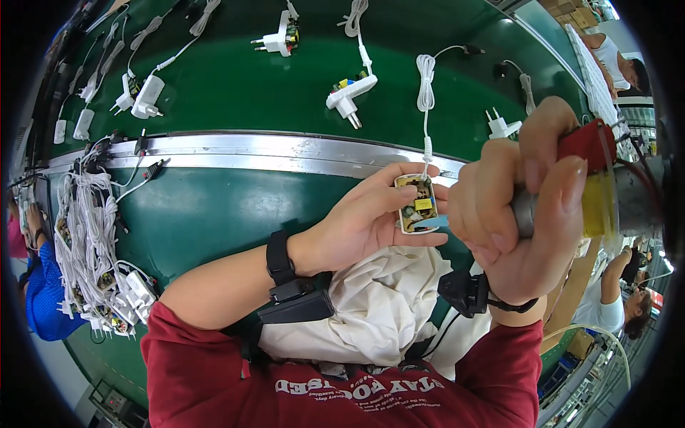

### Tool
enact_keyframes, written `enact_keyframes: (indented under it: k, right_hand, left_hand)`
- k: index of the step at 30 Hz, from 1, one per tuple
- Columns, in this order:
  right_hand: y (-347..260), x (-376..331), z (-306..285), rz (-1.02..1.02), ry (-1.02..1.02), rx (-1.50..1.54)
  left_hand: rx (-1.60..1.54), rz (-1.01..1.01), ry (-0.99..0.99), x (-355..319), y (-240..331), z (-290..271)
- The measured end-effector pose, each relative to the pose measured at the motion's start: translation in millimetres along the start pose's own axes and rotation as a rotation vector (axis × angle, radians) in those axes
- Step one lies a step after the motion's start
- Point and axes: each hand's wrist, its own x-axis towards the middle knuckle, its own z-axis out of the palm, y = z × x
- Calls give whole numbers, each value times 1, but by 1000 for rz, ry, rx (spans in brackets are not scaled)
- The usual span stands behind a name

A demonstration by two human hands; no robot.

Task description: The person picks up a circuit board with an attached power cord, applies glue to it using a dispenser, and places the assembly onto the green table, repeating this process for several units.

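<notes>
Left hand (357,214): I clasp the board (419,205).
Right hand (492,200): gripping the tool (599,203).
Blue tip (431,222): I'd keep it light and steady.

1 open white charger (417,205), circuit board (429,194) faceup, in left hand (357,217); 1 blue-tipped tool (595,205) in right hand (492,200).

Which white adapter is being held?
The open-cased adapter in the left hand, circuit board exposed; others lie on the green surface beyond the metal rail or in the cable heap.
</notes>
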Motion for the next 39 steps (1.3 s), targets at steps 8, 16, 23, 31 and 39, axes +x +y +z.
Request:
enact_keyframes:
  k: [8, 16, 23, 31, 39]
  right_hand:
    - [4, -5, -1, 18, 11, 32]
    - [10, 0, 3, -12, 12, 75]
    - [23, 4, 7, 31, 14, 211]
    - [26, 17, 16, -7, 92, 185]
    - [22, 18, 15, -10, 98, 144]
  left_hand:
    - [-23, -9, -9, 0, 2, -2]
    - [347, 112, 157, 42, 13, -6]
    - [1519, 595, 61, 110, 34, -32]
    - [2567, 718, 523, 66, 72, -28]
    - [1375, 115, 610, 12, 88, -21]
